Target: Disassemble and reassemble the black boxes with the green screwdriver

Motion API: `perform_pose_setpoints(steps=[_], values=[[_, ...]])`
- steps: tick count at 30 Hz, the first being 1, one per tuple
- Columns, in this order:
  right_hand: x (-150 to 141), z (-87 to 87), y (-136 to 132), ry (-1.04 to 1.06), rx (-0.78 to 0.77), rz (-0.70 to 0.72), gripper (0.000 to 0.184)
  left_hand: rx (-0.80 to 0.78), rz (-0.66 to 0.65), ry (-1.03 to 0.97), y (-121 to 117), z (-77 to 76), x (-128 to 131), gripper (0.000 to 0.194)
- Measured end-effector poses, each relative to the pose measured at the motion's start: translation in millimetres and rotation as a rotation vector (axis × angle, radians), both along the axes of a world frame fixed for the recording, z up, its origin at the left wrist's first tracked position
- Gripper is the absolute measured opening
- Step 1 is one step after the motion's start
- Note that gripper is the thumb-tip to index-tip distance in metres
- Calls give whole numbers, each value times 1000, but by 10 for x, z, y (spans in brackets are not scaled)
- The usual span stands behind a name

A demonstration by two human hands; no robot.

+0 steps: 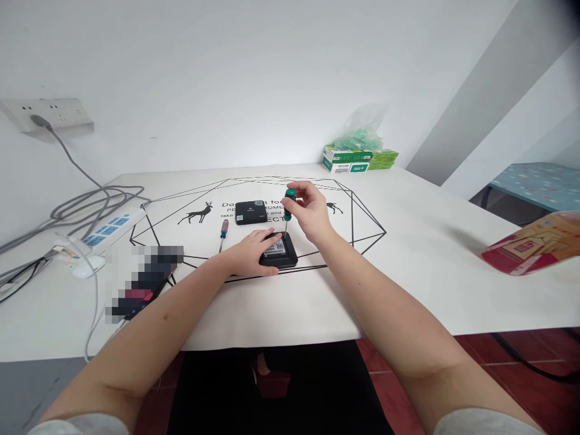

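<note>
A black square box (286,258) with a white label lies underside-up on the table. My left hand (248,252) grips it from the left, thumb along the near edge and fingers across the top. Between the fingertips of my right hand (310,208) is a green-and-black screwdriver (288,212), held upright. Its shaft points down at the far side of the box, and its tip seems to touch there. Behind lies a second black box (251,212) with small stickers. Left of that, another screwdriver (224,228) with a red-and-blue handle rests on the table.
A pixelated dark object (149,284) lies near my left forearm. At the left are a white power strip (113,226) and coiled grey cables (81,205). Green-and-white boxes (347,158) with a plastic bag (365,130) stand at the back. A red-and-yellow package (530,244) sits at the right.
</note>
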State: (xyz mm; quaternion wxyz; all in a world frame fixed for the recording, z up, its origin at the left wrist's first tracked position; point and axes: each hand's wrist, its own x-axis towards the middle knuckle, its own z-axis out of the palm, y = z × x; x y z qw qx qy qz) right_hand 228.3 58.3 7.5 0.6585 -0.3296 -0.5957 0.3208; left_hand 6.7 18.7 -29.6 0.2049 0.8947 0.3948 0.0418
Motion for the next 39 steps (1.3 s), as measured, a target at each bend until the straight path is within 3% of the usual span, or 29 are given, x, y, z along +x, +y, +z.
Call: perform_pose_setpoints(steps=[10, 16, 39], values=[[30, 2, -25, 38, -18, 150, 22, -7, 0, -38, 21, -22, -21, 107], [6, -21, 5, -122, 64, -33, 31, -2, -4, -45, 24, -24, -23, 107], [53, 17, 11, 29, 42, -17, 36, -2, 6, -59, 7, -11, -12, 104]])
